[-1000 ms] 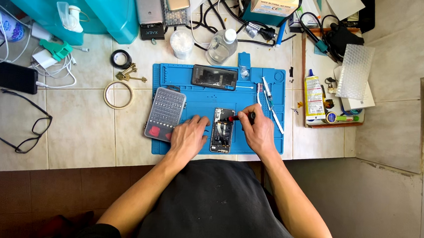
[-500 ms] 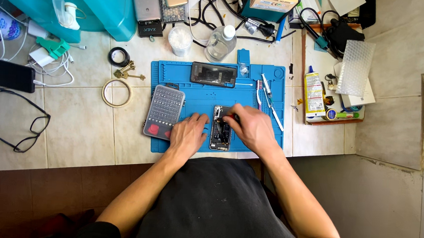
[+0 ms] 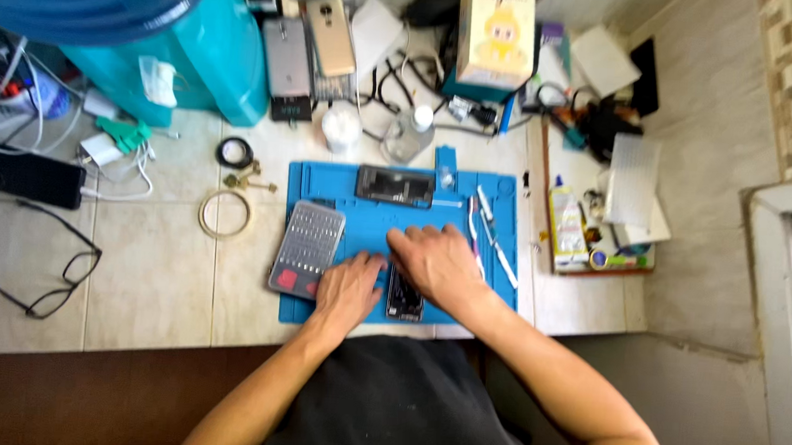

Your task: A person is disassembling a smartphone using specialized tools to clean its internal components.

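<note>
An opened phone (image 3: 405, 303) with its dark insides showing lies on a blue work mat (image 3: 343, 182) at the near edge of the counter. My left hand (image 3: 348, 290) rests on the mat against the phone's left side, fingers curled toward its top. My right hand (image 3: 434, 262) lies across the upper part of the phone, palm down, fingers pointing left and almost meeting the left hand's fingertips. What lies under the right hand's fingers is hidden. A second dark phone part (image 3: 395, 185) lies at the far side of the mat.
A grey bit case (image 3: 306, 249) sits at the mat's left edge and slim white tools (image 3: 495, 241) at its right. A tape ring (image 3: 225, 213), keys (image 3: 248, 182), glasses (image 3: 58, 273), cables, a teal water dispenser (image 3: 176, 40), more phones (image 3: 289, 57) and a cluttered tray (image 3: 573, 235) surround the mat.
My right hand has slid left from the phone's right side to lie over its upper part. The left hand stays at the phone's left side.
</note>
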